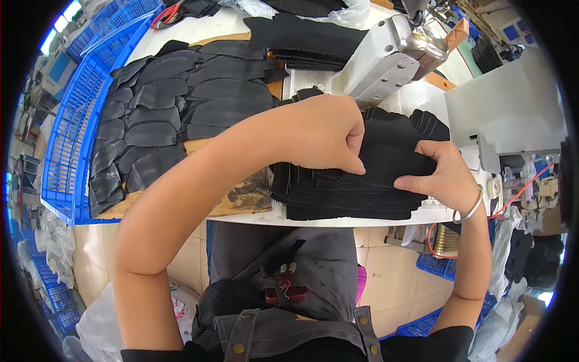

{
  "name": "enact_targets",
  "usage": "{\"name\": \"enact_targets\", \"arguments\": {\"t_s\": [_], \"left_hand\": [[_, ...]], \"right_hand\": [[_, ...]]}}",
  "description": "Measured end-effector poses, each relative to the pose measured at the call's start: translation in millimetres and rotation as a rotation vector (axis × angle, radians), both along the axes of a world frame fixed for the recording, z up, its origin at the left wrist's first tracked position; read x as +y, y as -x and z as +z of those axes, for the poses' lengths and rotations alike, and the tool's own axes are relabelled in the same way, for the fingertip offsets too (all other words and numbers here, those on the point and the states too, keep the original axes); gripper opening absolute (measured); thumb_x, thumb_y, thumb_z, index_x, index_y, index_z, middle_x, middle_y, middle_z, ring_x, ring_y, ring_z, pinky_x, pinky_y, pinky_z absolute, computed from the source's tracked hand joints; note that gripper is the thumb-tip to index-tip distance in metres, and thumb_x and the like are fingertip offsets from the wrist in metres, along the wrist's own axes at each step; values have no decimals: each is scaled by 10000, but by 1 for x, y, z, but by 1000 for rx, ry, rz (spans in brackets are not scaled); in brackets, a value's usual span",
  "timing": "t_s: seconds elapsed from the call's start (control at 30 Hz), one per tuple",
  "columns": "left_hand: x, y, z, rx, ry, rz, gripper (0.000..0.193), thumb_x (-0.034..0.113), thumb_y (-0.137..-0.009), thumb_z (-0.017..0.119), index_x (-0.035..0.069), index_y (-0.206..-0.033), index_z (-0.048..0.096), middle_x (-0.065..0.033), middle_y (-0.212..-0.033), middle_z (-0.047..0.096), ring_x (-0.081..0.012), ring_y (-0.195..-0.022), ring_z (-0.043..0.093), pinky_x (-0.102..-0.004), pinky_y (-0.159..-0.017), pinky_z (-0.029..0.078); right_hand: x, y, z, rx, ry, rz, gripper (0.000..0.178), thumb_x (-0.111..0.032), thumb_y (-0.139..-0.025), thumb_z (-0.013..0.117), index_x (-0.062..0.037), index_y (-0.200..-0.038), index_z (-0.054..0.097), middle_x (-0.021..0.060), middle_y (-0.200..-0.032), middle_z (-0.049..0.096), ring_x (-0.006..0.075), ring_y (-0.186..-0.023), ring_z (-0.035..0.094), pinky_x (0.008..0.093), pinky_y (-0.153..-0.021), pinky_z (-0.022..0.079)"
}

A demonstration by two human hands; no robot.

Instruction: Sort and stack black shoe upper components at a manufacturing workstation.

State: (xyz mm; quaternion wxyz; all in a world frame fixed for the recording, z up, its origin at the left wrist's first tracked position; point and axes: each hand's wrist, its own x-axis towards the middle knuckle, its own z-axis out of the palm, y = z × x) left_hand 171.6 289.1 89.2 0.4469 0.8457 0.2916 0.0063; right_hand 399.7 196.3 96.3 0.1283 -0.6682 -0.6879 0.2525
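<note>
A thick stack of black fabric pieces (344,196) lies at the front edge of the white sewing table, its layers slightly uneven. My left hand (329,136) reaches across it from the left, closed, with thumb and curled fingers on a black fabric piece (386,136) on top. At the piece's right end my right hand (445,175) grips the edge between thumb and fingers; a bangle (469,208) is round that wrist. The left fingertips are partly hidden behind the hand. Just beyond my hands stands a grey-white sewing machine (386,57).
Overlapping dark curved pieces (154,99) cover a brown board (241,196) on the left, beside a blue plastic basket (65,145). More black fabric (307,36) is stacked behind. Red-handled scissors (166,15) lie at the far left. A white panel (506,108) rises at the right.
</note>
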Motion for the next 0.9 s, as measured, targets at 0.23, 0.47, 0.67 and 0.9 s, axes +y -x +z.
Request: {"name": "enact_targets", "arguments": {"t_s": [0.23,0.47,0.67,0.9], "left_hand": [[-5,6,-6,-134,-78,-18,251,175,-754,752,-27,-689,618,-58,-576,571,-105,-535,517,-258,-510,420],[-19,6,-6,-147,-166,-27,223,170,-750,746,-11,-785,622,-78,-660,599,-160,-605,567,-281,-562,441],[-64,-6,-11,-173,-1118,80,493,237,-736,668,-32,-1126,531,-170,-1240,484,-280,-1211,435,-417,-1016,344],[-87,-28,-49,-109,-908,-17,945,344,-612,736,-13,-1391,337,-153,-1460,332,-292,-1337,344,-415,-1089,281]], "right_hand": [[0,-1,-2,28,2,-7,439,-255,-573,837,66,-713,571,129,-562,461,163,-534,413,320,-524,402],[-3,-3,2,6,5,-37,444,-275,-577,829,67,-723,588,154,-564,484,189,-519,468,327,-525,412],[4,2,5,-96,-15,69,448,-336,-597,811,38,-644,568,178,-535,512,336,-516,526,375,-537,434],[-5,-26,1,244,58,3,401,-301,-800,716,38,-676,541,99,-514,495,156,-446,497,290,-451,418]]}}
